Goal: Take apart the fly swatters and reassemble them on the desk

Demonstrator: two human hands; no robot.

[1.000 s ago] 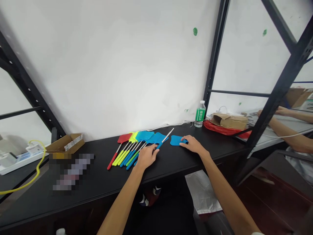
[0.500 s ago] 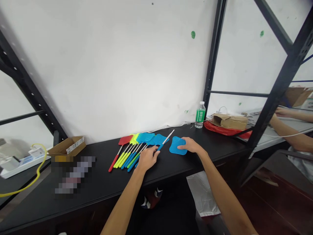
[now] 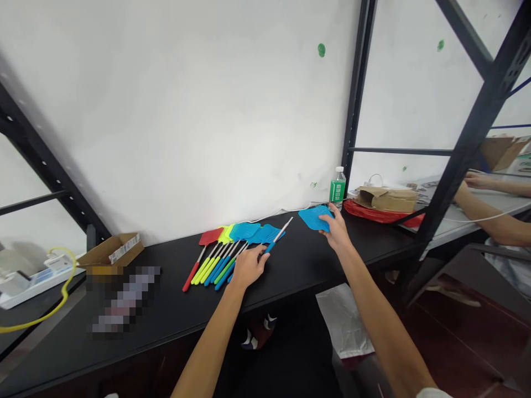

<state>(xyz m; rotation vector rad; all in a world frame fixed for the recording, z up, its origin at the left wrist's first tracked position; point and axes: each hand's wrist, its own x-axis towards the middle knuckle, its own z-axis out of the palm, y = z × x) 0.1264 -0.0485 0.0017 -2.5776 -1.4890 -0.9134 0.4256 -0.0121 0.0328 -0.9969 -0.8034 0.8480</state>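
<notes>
My left hand (image 3: 249, 266) is closed round the blue grip of a fly swatter handle (image 3: 282, 231), whose bare metal rod points up and to the right. In my right hand (image 3: 337, 228) is a loose blue fly swatter head (image 3: 314, 217), pinched at its right edge and raised above the table. The rod and the head are apart. Left of my left hand lie several fly swatters side by side, with a red one (image 3: 210, 237) at the far left, then yellow, blue and green handles. My left hand partly hides the nearest of them.
On the black table (image 3: 174, 320) stand an open cardboard box (image 3: 112, 251) at left and a water bottle (image 3: 337, 185) at the back right. Beyond the black rack post (image 3: 452, 143) are a torn carton (image 3: 388, 199), a red bag (image 3: 373, 214) and another person's arms (image 3: 481, 207).
My right hand has lifted the blue swatter head up and to the right and tilted it. My left hand keeps the handle in nearly the same place.
</notes>
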